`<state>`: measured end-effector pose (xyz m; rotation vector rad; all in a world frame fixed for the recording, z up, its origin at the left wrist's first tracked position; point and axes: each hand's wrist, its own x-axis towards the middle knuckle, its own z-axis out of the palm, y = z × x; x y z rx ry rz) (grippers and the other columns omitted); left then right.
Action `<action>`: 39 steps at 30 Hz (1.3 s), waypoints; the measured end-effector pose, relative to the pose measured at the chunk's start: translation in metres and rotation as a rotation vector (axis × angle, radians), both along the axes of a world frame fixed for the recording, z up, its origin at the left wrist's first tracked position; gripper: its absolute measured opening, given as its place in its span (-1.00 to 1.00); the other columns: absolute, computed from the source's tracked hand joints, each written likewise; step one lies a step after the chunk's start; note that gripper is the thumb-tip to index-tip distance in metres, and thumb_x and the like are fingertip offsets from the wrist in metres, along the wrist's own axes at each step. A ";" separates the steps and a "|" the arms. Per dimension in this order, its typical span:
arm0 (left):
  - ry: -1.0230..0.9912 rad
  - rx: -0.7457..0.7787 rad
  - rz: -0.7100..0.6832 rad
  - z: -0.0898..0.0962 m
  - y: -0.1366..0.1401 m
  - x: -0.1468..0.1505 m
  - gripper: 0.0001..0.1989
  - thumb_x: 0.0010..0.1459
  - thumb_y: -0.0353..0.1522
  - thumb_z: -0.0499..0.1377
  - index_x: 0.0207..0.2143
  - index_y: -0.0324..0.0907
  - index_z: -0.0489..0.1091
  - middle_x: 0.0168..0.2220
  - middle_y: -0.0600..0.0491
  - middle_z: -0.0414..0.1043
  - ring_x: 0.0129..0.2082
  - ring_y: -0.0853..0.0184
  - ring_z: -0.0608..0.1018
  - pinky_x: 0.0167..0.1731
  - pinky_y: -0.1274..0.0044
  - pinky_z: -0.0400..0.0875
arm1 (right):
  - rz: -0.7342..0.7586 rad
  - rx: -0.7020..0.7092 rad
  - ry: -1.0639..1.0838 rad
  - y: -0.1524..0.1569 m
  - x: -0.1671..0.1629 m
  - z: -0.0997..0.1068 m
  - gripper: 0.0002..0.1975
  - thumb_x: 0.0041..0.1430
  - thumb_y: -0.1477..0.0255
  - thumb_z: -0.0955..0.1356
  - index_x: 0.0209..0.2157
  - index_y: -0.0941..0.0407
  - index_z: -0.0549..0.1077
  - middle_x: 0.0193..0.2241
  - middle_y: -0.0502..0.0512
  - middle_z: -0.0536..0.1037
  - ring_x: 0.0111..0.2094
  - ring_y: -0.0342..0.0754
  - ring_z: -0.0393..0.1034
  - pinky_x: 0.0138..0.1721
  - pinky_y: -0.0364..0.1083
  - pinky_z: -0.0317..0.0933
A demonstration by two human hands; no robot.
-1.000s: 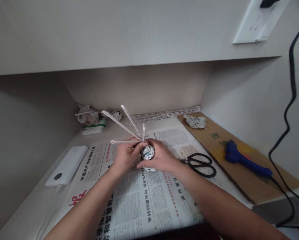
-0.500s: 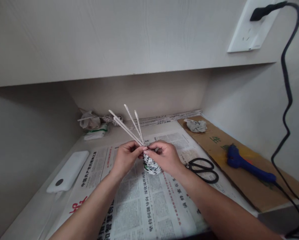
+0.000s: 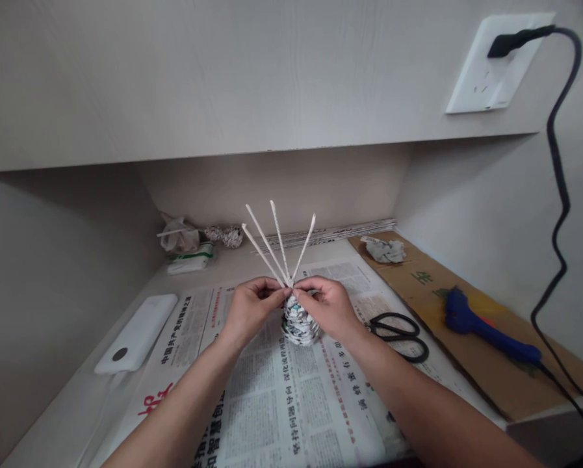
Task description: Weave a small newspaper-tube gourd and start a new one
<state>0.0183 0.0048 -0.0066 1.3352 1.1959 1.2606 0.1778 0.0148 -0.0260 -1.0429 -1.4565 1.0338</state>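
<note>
A small woven piece of rolled paper [image 3: 301,324], bulging at its lower end, is held over the newspaper [image 3: 257,390]. Several white paper sticks [image 3: 279,237] fan upward from its narrow top. My left hand [image 3: 255,305] pinches that top from the left, thumb and fingers closed at the base of the sticks. From the right, my right hand [image 3: 327,305] pinches the same spot, its thumb nearly meeting the left one. The fingers partly hide the upper weave.
Black-handled scissors [image 3: 399,335] lie right of my hands. A blue glue gun [image 3: 486,328] and a crumpled grey cloth [image 3: 385,250] rest on cardboard [image 3: 466,370]. A white power bank [image 3: 138,335] lies left. Long paper sticks [image 3: 340,231] line the back wall; bagged items [image 3: 191,257] sit back left.
The paper sticks have spread wider, with one now leaning right. The woven piece and both hands have shifted slightly right in view, still pinching its top.
</note>
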 end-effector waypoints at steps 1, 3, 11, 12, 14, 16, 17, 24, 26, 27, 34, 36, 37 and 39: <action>0.001 -0.001 -0.002 -0.001 0.000 0.000 -0.78 -0.11 -0.27 0.36 -0.47 -0.25 0.47 -0.52 0.07 0.50 -0.51 0.41 0.51 -0.45 0.59 0.41 | -0.006 -0.016 0.012 0.000 0.000 0.000 -0.84 0.01 0.36 0.41 -0.36 0.14 0.56 -0.43 0.09 0.59 -0.44 -0.05 0.47 -0.39 -0.10 0.33; 0.004 0.008 -0.003 -0.002 0.000 0.000 -0.78 -0.09 -0.27 0.35 -0.47 -0.25 0.47 -0.53 0.07 0.49 -0.51 0.41 0.50 -0.46 0.60 0.40 | -0.006 -0.048 0.039 0.000 0.001 0.000 -0.83 0.00 0.35 0.41 -0.37 0.15 0.56 -0.44 0.09 0.59 -0.44 -0.06 0.46 -0.39 -0.11 0.33; -0.018 0.029 -0.020 -0.003 0.000 0.001 -0.82 -0.10 -0.32 0.36 -0.49 -0.26 0.49 -0.54 0.09 0.48 -0.51 0.43 0.48 -0.46 0.63 0.38 | 0.153 -0.248 0.181 0.004 0.008 0.007 -0.80 -0.06 0.34 0.46 -0.39 0.17 0.54 -0.48 0.02 0.53 -0.52 -0.18 0.35 -0.51 -0.19 0.22; -0.013 0.029 -0.025 -0.003 0.000 0.001 -0.82 -0.10 -0.32 0.36 -0.49 -0.26 0.49 -0.54 0.09 0.48 -0.51 0.43 0.48 -0.46 0.62 0.38 | 0.172 -0.280 0.201 0.004 0.009 0.008 -0.80 -0.08 0.35 0.46 -0.40 0.17 0.54 -0.50 0.00 0.52 -0.55 -0.19 0.33 -0.54 -0.20 0.19; 0.001 0.029 -0.033 -0.003 0.001 0.001 -0.81 -0.11 -0.32 0.37 -0.49 -0.26 0.49 -0.54 0.09 0.48 -0.51 0.43 0.47 -0.45 0.62 0.38 | 0.206 -0.326 0.229 0.005 0.010 0.009 -0.80 -0.11 0.37 0.47 -0.42 0.18 0.53 -0.53 -0.02 0.50 -0.58 -0.21 0.31 -0.58 -0.21 0.16; 0.016 0.031 -0.042 -0.004 0.000 0.000 -0.81 -0.12 -0.31 0.38 -0.48 -0.26 0.49 -0.53 0.08 0.49 -0.51 0.42 0.47 -0.45 0.61 0.39 | 0.230 -0.359 0.239 0.005 0.011 0.010 -0.80 -0.12 0.37 0.47 -0.43 0.18 0.51 -0.54 -0.03 0.49 -0.60 -0.22 0.30 -0.60 -0.21 0.16; 0.018 0.033 -0.048 -0.004 0.000 0.000 -0.80 -0.12 -0.31 0.38 -0.48 -0.26 0.49 -0.53 0.08 0.49 -0.51 0.42 0.47 -0.45 0.60 0.39 | 0.239 -0.368 0.240 0.006 0.012 0.011 -0.80 -0.13 0.38 0.47 -0.43 0.18 0.50 -0.55 -0.03 0.49 -0.60 -0.22 0.30 -0.61 -0.21 0.17; 0.032 0.041 -0.100 -0.005 0.000 -0.001 -0.80 -0.10 -0.32 0.37 -0.47 -0.26 0.48 -0.52 0.08 0.47 -0.51 0.42 0.46 -0.45 0.60 0.37 | 0.260 -0.369 0.202 0.006 0.015 0.011 -0.83 -0.10 0.39 0.46 -0.44 0.16 0.47 -0.58 -0.04 0.48 -0.63 -0.22 0.30 -0.64 -0.21 0.16; 0.040 0.058 -0.107 -0.004 0.001 -0.001 -0.81 -0.07 -0.31 0.35 -0.46 -0.27 0.47 -0.53 0.08 0.46 -0.51 0.42 0.45 -0.45 0.59 0.36 | 0.282 -0.356 0.190 0.007 0.016 0.011 -0.83 -0.06 0.38 0.45 -0.42 0.17 0.48 -0.56 -0.04 0.49 -0.64 -0.23 0.29 -0.62 -0.21 0.17; 0.047 0.069 -0.113 -0.003 0.001 -0.001 -0.81 -0.04 -0.31 0.33 -0.46 -0.27 0.46 -0.53 0.08 0.45 -0.50 0.42 0.44 -0.45 0.59 0.36 | 0.290 -0.350 0.182 0.008 0.017 0.012 -0.84 -0.04 0.38 0.44 -0.41 0.17 0.49 -0.56 -0.03 0.49 -0.64 -0.24 0.29 -0.61 -0.21 0.18; 0.066 0.103 -0.184 -0.002 0.000 -0.001 -0.82 0.02 -0.30 0.29 -0.44 -0.26 0.43 -0.51 0.08 0.42 -0.48 0.42 0.43 -0.42 0.58 0.33 | 0.263 -0.340 0.134 0.005 0.017 0.017 -0.91 -0.01 0.44 0.41 -0.43 0.16 0.46 -0.59 -0.06 0.45 -0.66 -0.24 0.27 -0.64 -0.21 0.16; 0.058 0.096 -0.165 -0.003 0.000 -0.001 -0.81 0.01 -0.30 0.30 -0.43 -0.25 0.44 -0.50 0.08 0.44 -0.47 0.42 0.44 -0.42 0.58 0.34 | 0.241 -0.333 0.138 0.004 0.015 0.015 -0.91 -0.01 0.44 0.40 -0.43 0.16 0.45 -0.57 -0.06 0.45 -0.64 -0.23 0.28 -0.62 -0.21 0.18; 0.054 0.090 -0.153 -0.003 0.000 -0.001 -0.81 0.00 -0.29 0.31 -0.43 -0.25 0.44 -0.49 0.08 0.44 -0.47 0.41 0.45 -0.41 0.58 0.34 | 0.226 -0.318 0.139 0.004 0.013 0.013 -0.91 -0.01 0.44 0.40 -0.43 0.15 0.45 -0.56 -0.05 0.45 -0.62 -0.22 0.29 -0.61 -0.21 0.19; 0.049 0.074 -0.131 -0.004 0.000 0.000 -0.81 -0.02 -0.30 0.32 -0.43 -0.26 0.45 -0.48 0.07 0.46 -0.47 0.41 0.45 -0.41 0.59 0.34 | 0.190 -0.264 0.128 0.004 0.012 0.008 -0.92 -0.02 0.44 0.40 -0.42 0.14 0.45 -0.52 -0.04 0.45 -0.56 -0.20 0.32 -0.58 -0.21 0.21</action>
